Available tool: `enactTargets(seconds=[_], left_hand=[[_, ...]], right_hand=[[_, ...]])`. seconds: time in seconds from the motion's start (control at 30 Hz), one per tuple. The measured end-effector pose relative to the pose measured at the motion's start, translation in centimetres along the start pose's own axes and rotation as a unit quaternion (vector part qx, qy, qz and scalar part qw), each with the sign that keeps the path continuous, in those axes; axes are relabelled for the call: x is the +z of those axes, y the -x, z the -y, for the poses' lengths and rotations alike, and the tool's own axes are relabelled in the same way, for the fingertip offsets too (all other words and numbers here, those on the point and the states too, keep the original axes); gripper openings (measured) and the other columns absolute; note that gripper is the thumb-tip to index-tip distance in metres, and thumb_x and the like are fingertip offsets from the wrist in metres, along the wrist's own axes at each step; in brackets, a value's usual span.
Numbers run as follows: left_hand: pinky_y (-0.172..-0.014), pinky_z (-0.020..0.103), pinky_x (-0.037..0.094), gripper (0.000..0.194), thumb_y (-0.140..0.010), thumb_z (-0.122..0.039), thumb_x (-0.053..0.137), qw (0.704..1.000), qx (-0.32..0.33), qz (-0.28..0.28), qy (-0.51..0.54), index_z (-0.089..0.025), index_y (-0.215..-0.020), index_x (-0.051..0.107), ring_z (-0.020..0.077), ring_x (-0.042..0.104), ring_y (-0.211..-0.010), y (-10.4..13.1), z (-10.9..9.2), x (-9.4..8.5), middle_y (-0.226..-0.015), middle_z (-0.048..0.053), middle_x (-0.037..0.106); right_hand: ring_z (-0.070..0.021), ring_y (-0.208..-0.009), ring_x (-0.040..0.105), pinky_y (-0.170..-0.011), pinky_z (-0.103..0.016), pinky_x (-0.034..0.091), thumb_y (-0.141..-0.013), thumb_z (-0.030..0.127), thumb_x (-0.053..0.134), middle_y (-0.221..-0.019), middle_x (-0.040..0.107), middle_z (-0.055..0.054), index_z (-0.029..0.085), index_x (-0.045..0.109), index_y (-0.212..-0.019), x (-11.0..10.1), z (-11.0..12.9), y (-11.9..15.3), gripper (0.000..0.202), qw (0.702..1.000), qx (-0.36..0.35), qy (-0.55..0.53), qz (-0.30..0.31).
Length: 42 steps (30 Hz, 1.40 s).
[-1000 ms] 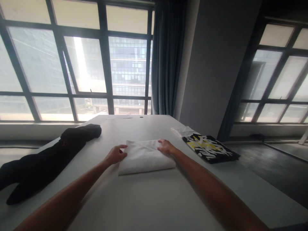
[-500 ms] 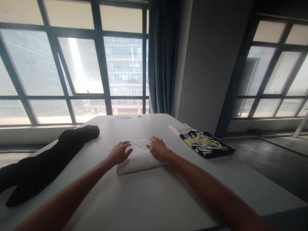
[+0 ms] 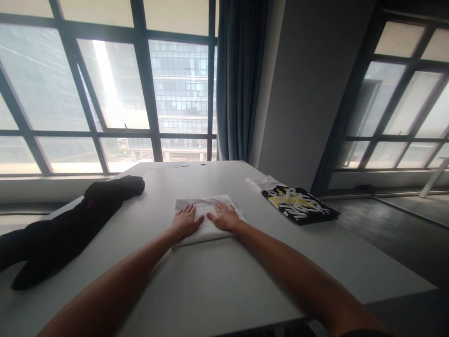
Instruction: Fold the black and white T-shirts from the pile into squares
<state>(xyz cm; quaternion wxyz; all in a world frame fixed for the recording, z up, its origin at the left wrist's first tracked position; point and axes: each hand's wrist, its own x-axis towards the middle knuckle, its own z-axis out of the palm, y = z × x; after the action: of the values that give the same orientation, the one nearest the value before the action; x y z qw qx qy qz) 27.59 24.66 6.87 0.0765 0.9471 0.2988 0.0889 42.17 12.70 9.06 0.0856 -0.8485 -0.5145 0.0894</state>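
Note:
A folded white cloth (image 3: 205, 234) lies on the white table (image 3: 196, 290), in front of me. My left hand (image 3: 187, 221) rests flat on its left part, fingers spread and pointing away. On its right part lies my right hand (image 3: 224, 217), also flat with the fingers apart. The two thumbs point toward each other, with a small gap of cloth between them. Neither hand grips anything.
A dark garment (image 3: 70, 229) stretches along the table's left side. On the right lie a folded black garment with white and yellow print (image 3: 301, 206) and a white cloth (image 3: 263, 183). Thin white sheets (image 3: 170, 165) lie near the far edge.
Both hands have flattened onto the white cloth, and the left has moved slightly right. The cloth's far edge now shows beyond the fingers. The view has tilted down a little.

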Motion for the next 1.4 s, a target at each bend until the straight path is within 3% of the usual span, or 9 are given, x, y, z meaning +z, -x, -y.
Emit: enactTargets(seconds=[0.2, 0.4, 0.5, 0.6, 0.77, 0.9, 1.07, 1.2, 1.4], left_hand=[[-0.120, 0.053, 0.020, 0.092, -0.090, -0.074, 0.026, 0.996, -0.085, 0.020, -0.003, -0.010, -0.155, 0.033, 0.0330, 0.018, -0.152, 0.3, 1.9, -1.3, -0.164, 0.018, 0.019], [-0.121, 0.057, 0.015, 0.080, -0.095, -0.064, 0.023, 0.998, -0.064, -0.022, -0.019, -0.011, -0.154, 0.034, 0.0305, 0.011, -0.154, -1.3, 3.9, -2.7, -0.165, 0.015, 0.016], [-0.120, 0.055, 0.018, 0.078, -0.097, -0.060, 0.020, 0.998, -0.054, 0.031, 0.000, -0.011, -0.157, 0.026, 0.0281, 0.009, -0.154, -2.2, 4.6, -2.5, -0.166, 0.013, 0.013], [-0.120, 0.056, 0.017, 0.079, -0.097, -0.059, 0.020, 0.995, -0.057, 0.076, 0.007, -0.010, -0.159, 0.022, 0.0280, 0.008, -0.154, -2.8, 4.9, -2.2, -0.166, 0.013, 0.009], [-0.121, 0.056, 0.015, 0.075, -0.098, -0.055, 0.014, 0.998, -0.054, 0.021, 0.001, -0.011, -0.158, 0.026, 0.0278, 0.006, -0.154, -3.0, 5.1, -1.9, -0.166, 0.013, 0.010], [-0.119, 0.059, 0.017, 0.071, -0.099, -0.053, 0.021, 0.998, -0.048, 0.043, -0.016, -0.013, -0.156, 0.031, 0.0316, 0.013, -0.153, -3.1, 4.3, -2.2, -0.165, 0.015, 0.017], [-0.122, 0.055, 0.010, 0.073, -0.099, -0.057, 0.017, 0.998, 0.056, -0.012, -0.024, -0.013, -0.155, 0.033, 0.0291, 0.012, -0.154, -3.2, -0.2, -1.9, -0.165, 0.013, 0.019], [-0.121, 0.053, 0.015, 0.076, -0.098, -0.062, 0.020, 0.995, 0.089, 0.043, 0.006, -0.014, -0.155, 0.032, 0.0294, 0.015, -0.153, -2.9, -3.0, 0.2, -0.164, 0.015, 0.022], [-0.120, 0.053, 0.017, 0.069, -0.100, -0.056, 0.018, 0.998, 0.063, 0.023, 0.001, -0.016, -0.155, 0.033, 0.0293, 0.018, -0.153, -4.1, -0.8, -0.1, -0.163, 0.015, 0.026]], right_hand=[[-0.0255, -0.154, 0.006, -0.122, -0.051, 0.002, -0.095, 0.068, 0.025, -0.167, 0.011, -0.012, 0.012, 0.016, -0.161, -0.7, -1.6, 0.3, 0.087, 0.997, 0.075, 0.001, -0.008], [-0.0247, -0.154, 0.002, -0.122, -0.050, -0.003, -0.096, 0.064, 0.027, -0.167, 0.010, -0.013, 0.008, 0.015, -0.160, -1.2, -2.2, 0.3, 0.085, 0.996, 0.063, 0.029, -0.047], [-0.0247, -0.154, 0.006, -0.122, -0.051, 0.002, -0.097, 0.064, 0.024, -0.167, 0.011, -0.012, 0.009, 0.017, -0.160, -1.8, -2.2, 0.2, 0.083, 0.997, 0.077, 0.013, -0.022], [-0.0222, -0.154, 0.002, -0.122, -0.048, -0.001, -0.099, 0.059, 0.020, -0.167, 0.009, -0.012, 0.008, 0.014, -0.160, -2.0, -2.4, -0.1, 0.080, 0.995, 0.056, 0.019, -0.082], [-0.0218, -0.154, 0.002, -0.123, -0.047, 0.005, -0.100, 0.059, 0.020, -0.168, 0.006, -0.010, 0.010, 0.014, -0.160, -1.8, -2.8, -0.4, 0.078, 0.998, 0.065, -0.008, 0.012], [-0.0219, -0.154, 0.004, -0.123, -0.048, 0.003, -0.101, 0.058, 0.021, -0.167, 0.007, -0.011, 0.010, 0.014, -0.160, -2.8, -2.4, 0.0, 0.077, 0.997, 0.069, -0.008, -0.034], [-0.0213, -0.154, 0.004, -0.123, -0.046, 0.003, -0.101, 0.058, 0.020, -0.167, 0.009, -0.011, 0.010, 0.017, -0.160, -3.3, -1.5, 0.7, 0.077, 0.997, 0.024, 0.000, -0.076], [-0.0211, -0.154, 0.006, -0.123, -0.044, 0.003, -0.102, 0.055, 0.018, -0.167, 0.011, -0.012, 0.010, 0.018, -0.160, -1.6, -1.1, 0.6, 0.074, 1.000, -0.005, 0.002, -0.026], [-0.0211, -0.154, 0.008, -0.123, -0.044, 0.005, -0.101, 0.058, 0.018, -0.167, 0.010, -0.011, 0.011, 0.018, -0.160, -1.4, -1.5, 0.6, 0.075, 1.000, 0.008, -0.012, 0.000]])
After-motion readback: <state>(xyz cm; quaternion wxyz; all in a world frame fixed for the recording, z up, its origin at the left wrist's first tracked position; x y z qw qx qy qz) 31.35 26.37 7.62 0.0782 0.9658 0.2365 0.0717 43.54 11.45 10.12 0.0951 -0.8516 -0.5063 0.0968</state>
